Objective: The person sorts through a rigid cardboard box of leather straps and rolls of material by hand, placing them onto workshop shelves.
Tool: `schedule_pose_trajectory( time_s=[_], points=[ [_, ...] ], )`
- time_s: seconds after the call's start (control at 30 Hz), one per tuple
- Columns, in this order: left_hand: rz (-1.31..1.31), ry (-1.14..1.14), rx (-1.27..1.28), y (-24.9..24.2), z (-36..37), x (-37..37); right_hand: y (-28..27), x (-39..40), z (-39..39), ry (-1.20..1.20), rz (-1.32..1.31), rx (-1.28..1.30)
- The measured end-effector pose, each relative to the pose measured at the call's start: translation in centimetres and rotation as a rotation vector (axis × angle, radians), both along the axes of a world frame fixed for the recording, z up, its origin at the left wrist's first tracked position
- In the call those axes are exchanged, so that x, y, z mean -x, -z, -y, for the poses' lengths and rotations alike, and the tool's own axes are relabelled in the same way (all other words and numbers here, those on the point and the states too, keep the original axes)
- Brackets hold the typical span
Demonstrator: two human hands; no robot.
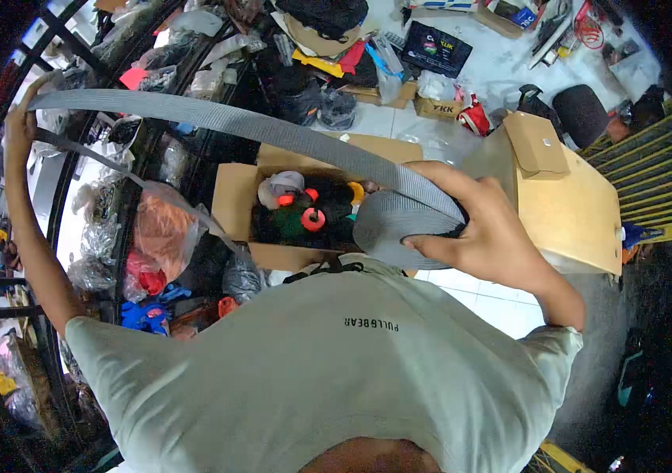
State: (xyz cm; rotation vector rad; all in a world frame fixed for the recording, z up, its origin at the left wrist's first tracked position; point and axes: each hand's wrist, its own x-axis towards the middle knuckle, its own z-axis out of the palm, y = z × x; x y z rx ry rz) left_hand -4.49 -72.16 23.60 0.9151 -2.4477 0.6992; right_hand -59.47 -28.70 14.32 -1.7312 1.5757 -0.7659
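Grey webbing strap (225, 118) stretches in a wide arc across the view between my two hands. My right hand (478, 229) grips the thick roll of webbing (399, 225), thumb on the near side and fingers over the top. Far out to the left, my left hand (22, 118) is raised and closed round the strap, its fingers partly hidden. From there a narrow-looking length of the strap hangs back down toward the middle. Below the roll stands an open cardboard box (233, 205) holding thread cones, among them a red one (313, 219).
Shelves with black rails (60, 181) and plastic-bagged goods run along the left. A wooden cabinet (580, 205) with a cardboard piece on top stands right. Bags, a YKK carton (437, 109) and clutter cover the far floor. Yellow railing (651, 165) is at far right.
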Motion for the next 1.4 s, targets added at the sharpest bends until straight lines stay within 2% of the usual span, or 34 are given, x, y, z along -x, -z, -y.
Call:
schedule_pose_trajectory(
  time_s=[0.07, 0.1, 0.13, 0.17, 0.2, 0.23, 0.27, 0.33, 0.4, 0.43, 0.47, 0.53, 0.67, 0.73, 0.77, 0.8, 0.87, 0.93, 1.0, 1.07, 1.1, 1.17, 1.2, 1.27, 1.33, 1.4],
  points=[
    [0.083, 0.112, 0.285, 1.3, 2.1, -2.0, 0.7, 0.0, 0.2, -0.009, -0.047, 0.048],
    [-0.037, -0.388, -0.232, 0.7, -1.7, 0.9, 0.8, 0.3, 0.3, -0.01, -0.048, 0.113],
    [-0.033, 0.025, -0.035, 2.6, -0.2, 0.1, 0.7, 0.5, 0.4, -0.009, -0.051, 0.18],
    [-0.029, -0.076, -0.118, 4.3, 0.3, -1.5, -0.4, 0.3, 0.4, -0.007, -0.076, 0.253],
    [-0.023, -0.173, -0.198, 5.0, -1.9, 0.0, -0.7, 0.5, 0.4, -0.001, -0.082, 0.258],
    [-0.022, -0.076, -0.13, 6.2, -1.6, -0.6, -1.0, 0.7, 0.5, 0.02, -0.056, 0.234],
    [-0.101, -0.354, -0.372, 7.1, -1.8, -1.5, -1.3, 0.9, 0.5, 0.042, -0.029, 0.208],
    [-0.123, -0.111, 0.033, 11.0, -3.3, -0.6, -2.7, 1.3, 0.5, 0.042, -0.047, 0.151],
    [-0.132, -0.006, -0.255, 12.0, -4.9, 1.6, -3.7, 1.4, 0.6, -0.056, -0.07, 0.354],
    [-0.214, 0.029, -0.289, 13.3, -4.6, 1.6, -4.2, 1.4, 0.4, -0.053, 0.045, 0.261],
    [-0.227, 0.031, -0.355, 14.0, -4.1, 1.3, -4.6, 1.3, 0.4, -0.056, 0.04, 0.267],
    [-0.321, -0.103, -0.493, 14.3, -6.4, 3.0, -5.0, 1.2, 0.4, -0.127, -0.083, 0.265],
    [-0.297, 0.069, -0.365, 17.6, -5.6, 3.1, -4.8, 1.8, 0.7, -0.225, 0.023, 0.303],
    [-0.316, 0.019, -0.319, 18.3, -6.6, 3.9, -4.6, 1.5, 0.4, -0.179, 0.03, 0.281],
    [-0.307, 0.011, -0.451, 18.7, -7.5, 4.0, -4.2, 1.6, 0.4, -0.192, 0.035, 0.264],
    [-0.268, -0.105, -0.432, 21.0, -6.6, 2.5, -4.0, 1.7, 0.5, -0.206, 0.041, 0.248],
    [-0.243, -0.133, -0.455, 21.1, -10.7, 5.6, -4.0, 1.8, 0.3, -0.162, 0.075, 0.233],
    [-0.115, 0.062, -0.186, 26.9, -9.3, 3.6, -4.2, 2.2, 0.0, -0.13, 0.049, 0.28],
    [-0.417, -0.098, -0.962, 24.1, -14.2, 8.5, -4.2, 2.5, -0.4, -0.106, 0.05, 0.282],
    [-0.233, 0.276, -1.412, 25.2, -15.3, 9.1, -4.2, 2.9, -0.8, -0.073, 0.06, 0.356],
    [-0.232, 0.281, -1.408, 25.2, -15.9, 9.7, -4.4, 3.0, -1.0, -0.061, 0.088, 0.387],
    [0.211, 0.282, -1.963, 24.6, -17.2, 11.1, -4.7, 3.3, -1.3, -0.041, 0.054, 0.407],
    [0.204, 0.279, -1.959, 24.0, -17.5, 12.1, -4.8, 3.3, -1.3, -0.023, 0.023, 0.421],
    [0.008, 0.367, -1.818, 21.7, -18.0, 14.7, -4.3, 3.1, -0.8, -0.024, 0.112, 0.394],
    [-0.223, 0.474, -1.825, 17.1, -20.1, 19.7, -4.2, 2.9, 0.1, -0.07, 0.028, 0.501],
    [-0.282, 0.75, -1.639, 14.6, -21.2, 24.7, -4.0, 2.4, 0.4, -0.071, 0.067, 0.472]
  ],
)
